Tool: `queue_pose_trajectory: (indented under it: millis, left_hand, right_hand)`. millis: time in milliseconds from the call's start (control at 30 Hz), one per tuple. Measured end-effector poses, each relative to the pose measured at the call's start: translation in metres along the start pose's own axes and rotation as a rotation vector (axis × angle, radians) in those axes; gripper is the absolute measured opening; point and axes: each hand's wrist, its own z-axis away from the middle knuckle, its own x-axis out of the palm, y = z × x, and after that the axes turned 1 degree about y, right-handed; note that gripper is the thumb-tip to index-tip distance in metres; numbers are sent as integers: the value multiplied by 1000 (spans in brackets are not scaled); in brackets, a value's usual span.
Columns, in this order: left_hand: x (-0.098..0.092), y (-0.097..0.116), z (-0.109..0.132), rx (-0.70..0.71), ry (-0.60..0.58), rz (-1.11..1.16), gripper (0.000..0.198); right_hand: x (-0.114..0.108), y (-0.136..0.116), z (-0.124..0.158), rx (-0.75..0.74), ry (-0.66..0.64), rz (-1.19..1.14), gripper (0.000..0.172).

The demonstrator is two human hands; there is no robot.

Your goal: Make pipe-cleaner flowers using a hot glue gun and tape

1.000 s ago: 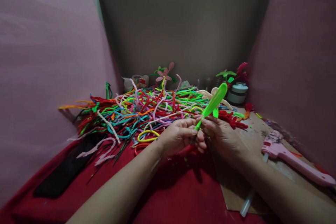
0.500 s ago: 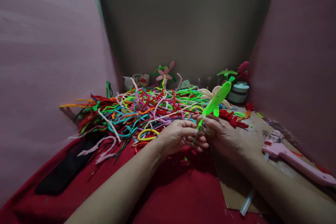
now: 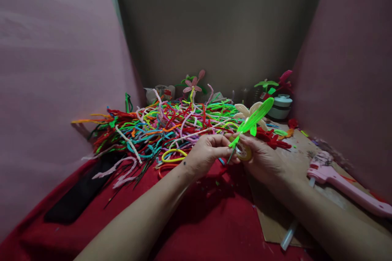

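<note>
Both my hands meet at the centre, over a red cloth [image 3: 202,228]. My left hand [image 3: 206,153] pinches the thin lower stem of a bright green pipe-cleaner leaf [image 3: 255,116], which points up and to the right. My right hand [image 3: 263,157] is closed around a small yellowish tape roll [image 3: 245,155] and touches the same stem from the right. Just behind the hands lies a big tangled pile of coloured pipe cleaners [image 3: 159,128].
A pink glue gun [image 3: 339,183] lies on a cardboard sheet [image 3: 294,159] at the right. A white jar [image 3: 279,107], pipe-cleaner flowers [image 3: 192,83] and a cream flower [image 3: 246,111] stand at the back. A black strip [image 3: 78,193] lies at the left. Pink walls close in on both sides.
The green leaf has tilted further to the right and lower. The tape roll in my right hand has come into view beside the stem. Both hands stay together.
</note>
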Motion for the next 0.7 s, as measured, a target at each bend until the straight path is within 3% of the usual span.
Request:
queue_pose_trajectory:
  millis: [333,467,700]
  left_hand:
    - [7,4,3,29,12,-145,5]
    - [10,3,4,93,28,-232,4]
    - [8,1,7,203,52,-446,7]
  right_hand:
    - [0,-2,-1,-8,11,-39,15]
    - [-2,-2,-3,-41,119,-43,15]
    - [-3,2,-1,-44,89,5,18]
